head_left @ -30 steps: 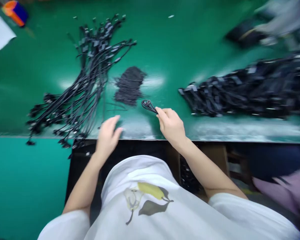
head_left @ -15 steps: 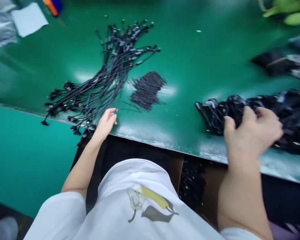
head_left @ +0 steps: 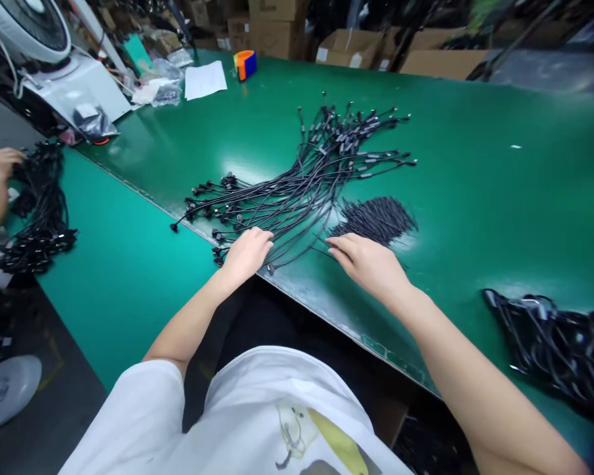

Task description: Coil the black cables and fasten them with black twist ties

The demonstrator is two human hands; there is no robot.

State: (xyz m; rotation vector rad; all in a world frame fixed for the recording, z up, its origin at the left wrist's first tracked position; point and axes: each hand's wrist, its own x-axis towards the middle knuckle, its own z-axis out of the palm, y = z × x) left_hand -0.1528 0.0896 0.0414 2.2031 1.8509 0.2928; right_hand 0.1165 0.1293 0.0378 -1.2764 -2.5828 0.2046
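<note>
Many black cables (head_left: pixel 297 188) with small plugs lie fanned across the green table. At the table's front edge, my left hand (head_left: pixel 250 252) is curled over the plug-end cables and closed; what sits inside the fingers is hidden. A heap of short, thin black ties (head_left: pixel 379 218) lies to the right of the cables. My right hand (head_left: pixel 371 265) is in front of this heap, with thumb and fingertips close together at a loose thin tie. Coiled black cables (head_left: pixel 559 343) lie in a bundle at the right, away from both hands.
Farther back stand an orange and blue tape roll (head_left: pixel 245 64), a white paper sheet (head_left: pixel 205 80) and a fan (head_left: pixel 30 26). Cardboard boxes (head_left: pixel 351 47) line the far side. At left, another person's hand (head_left: pixel 0 165) is by a black cable bundle (head_left: pixel 42 204).
My right hand has moved left from the coiled bundle to the heap of ties. The left hand remains at the plug ends by the edge. The view has tilted up and turned left.
</note>
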